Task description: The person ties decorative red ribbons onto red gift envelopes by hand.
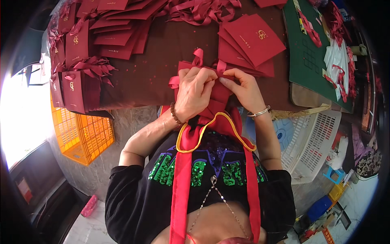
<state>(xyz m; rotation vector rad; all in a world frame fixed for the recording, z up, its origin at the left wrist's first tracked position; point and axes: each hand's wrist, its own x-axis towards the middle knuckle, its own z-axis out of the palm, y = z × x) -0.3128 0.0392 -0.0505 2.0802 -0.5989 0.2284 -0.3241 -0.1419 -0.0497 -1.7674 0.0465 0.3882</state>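
Note:
A dark red paper gift bag (219, 92) lies at the table's near edge, close against my apron. Pink-red ribbon loops (198, 57) stick up from its far edge, and another ribbon loop pokes out beside my left wrist. My left hand (196, 90) rests over the bag with its fingers curled in a pinch at the ribbon. From the other side, my right hand (245, 91) pinches a ribbon (221, 66) at the bag's top edge between thumb and forefinger. The fingers cover the spot where ribbon and bag meet.
Flat red bags (260, 40) are stacked just beyond my right hand. Finished-looking bags with ribbons (77, 51) crowd the left, near a fanned pile (122, 38). Loose ribbons (203, 11) lie at the back. A green cutting mat (302, 61) lies right; orange (95, 132) and white crates (315, 140) stand below.

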